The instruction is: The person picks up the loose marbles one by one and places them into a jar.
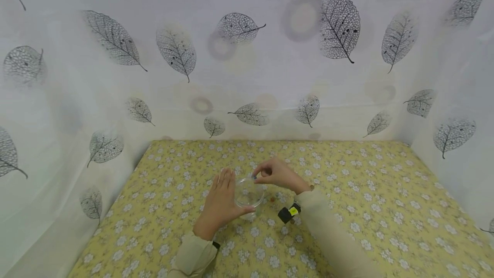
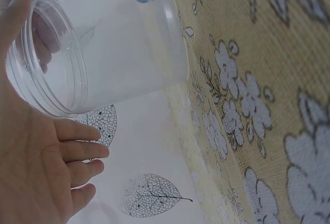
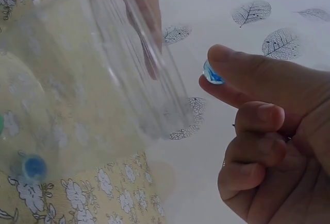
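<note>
A clear, wide-mouthed plastic jar (image 1: 248, 204) stands on the flowered cloth. Through its wall a blue marble (image 3: 34, 167) shows near the bottom, along with part of a green one (image 3: 1, 123). My left hand (image 1: 221, 205) rests against the jar's rim on the left, thumb stretched along the near side and the other fingers fairly straight. Beside the mouth, on the right, my right hand (image 1: 278, 176) pinches a clear marble with blue swirls (image 3: 212, 73) between thumb and forefinger. Its other fingers are curled in the right wrist view.
A small orange object (image 1: 272, 199), too small to make out, lies on the yellow flowered cloth (image 1: 366, 209) right of the jar. A black wrist device with a yellow label (image 1: 289, 213) hangs by the right sleeve. White leaf-printed curtains (image 1: 251, 76) stand behind and at both sides.
</note>
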`<state>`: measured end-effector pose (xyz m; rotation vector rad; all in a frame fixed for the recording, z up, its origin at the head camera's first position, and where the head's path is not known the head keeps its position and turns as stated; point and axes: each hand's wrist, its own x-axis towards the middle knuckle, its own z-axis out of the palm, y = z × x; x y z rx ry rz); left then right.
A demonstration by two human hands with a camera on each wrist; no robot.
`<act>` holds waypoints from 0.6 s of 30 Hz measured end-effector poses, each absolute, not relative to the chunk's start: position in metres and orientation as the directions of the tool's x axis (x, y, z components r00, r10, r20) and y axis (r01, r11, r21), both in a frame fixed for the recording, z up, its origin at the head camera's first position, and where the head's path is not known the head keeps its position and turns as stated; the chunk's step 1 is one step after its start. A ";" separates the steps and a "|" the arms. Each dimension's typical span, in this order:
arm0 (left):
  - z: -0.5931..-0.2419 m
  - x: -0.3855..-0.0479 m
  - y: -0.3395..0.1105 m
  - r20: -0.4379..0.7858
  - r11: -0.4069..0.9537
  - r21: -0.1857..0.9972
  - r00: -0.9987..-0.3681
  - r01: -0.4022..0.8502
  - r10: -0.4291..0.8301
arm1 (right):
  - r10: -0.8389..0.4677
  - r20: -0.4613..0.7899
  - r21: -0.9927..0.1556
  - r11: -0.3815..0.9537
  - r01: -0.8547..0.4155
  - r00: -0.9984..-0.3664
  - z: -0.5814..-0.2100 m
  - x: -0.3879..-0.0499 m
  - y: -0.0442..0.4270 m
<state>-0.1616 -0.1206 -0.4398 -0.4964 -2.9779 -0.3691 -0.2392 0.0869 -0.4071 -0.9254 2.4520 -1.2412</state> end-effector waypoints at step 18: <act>-0.441 -0.162 -0.122 0.159 0.912 0.223 -0.936 0.345 0.315 | -0.680 0.044 -0.819 0.395 -0.416 -0.732 -0.402 -0.226 0.080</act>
